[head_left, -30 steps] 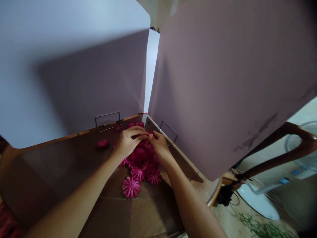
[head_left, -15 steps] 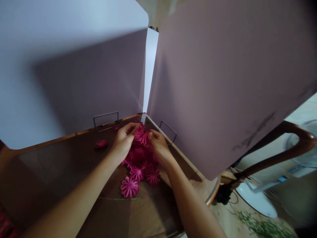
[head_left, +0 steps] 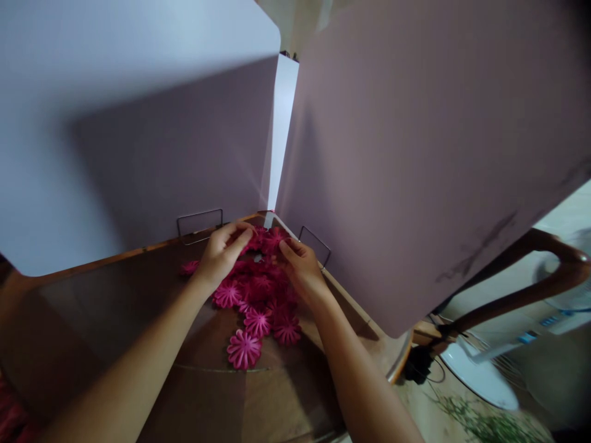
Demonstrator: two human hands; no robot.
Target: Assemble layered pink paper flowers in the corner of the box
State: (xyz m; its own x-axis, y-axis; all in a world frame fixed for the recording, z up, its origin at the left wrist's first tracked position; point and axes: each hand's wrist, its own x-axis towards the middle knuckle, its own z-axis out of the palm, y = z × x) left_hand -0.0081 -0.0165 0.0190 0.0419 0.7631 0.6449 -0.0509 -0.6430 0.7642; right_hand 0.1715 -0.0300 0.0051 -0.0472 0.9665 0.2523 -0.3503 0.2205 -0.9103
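Several pink flower-shaped pieces [head_left: 244, 349] lie in a pile on the brown table [head_left: 207, 400], below and between my hands. My left hand [head_left: 226, 249] is at the pile's upper left, thumb and fingers pinched together; what they hold is too small to make out. On the other side, my right hand [head_left: 298, 261] pinches at the edge of a pink flower [head_left: 277, 237] near the top of the pile. One more pink flower [head_left: 189, 267] lies left of my left wrist.
Two tall pale panels [head_left: 184, 147] stand behind the table and meet at the corner, with thin wire loops [head_left: 314, 243] at their bases. At right are a curved wooden chair arm [head_left: 508, 295], a white fan base [head_left: 480, 375] and green sprigs [head_left: 489, 418].
My hands have moved slightly apart. The flower held up between them is now lower, by the pile, and more flowers show below my left hand.
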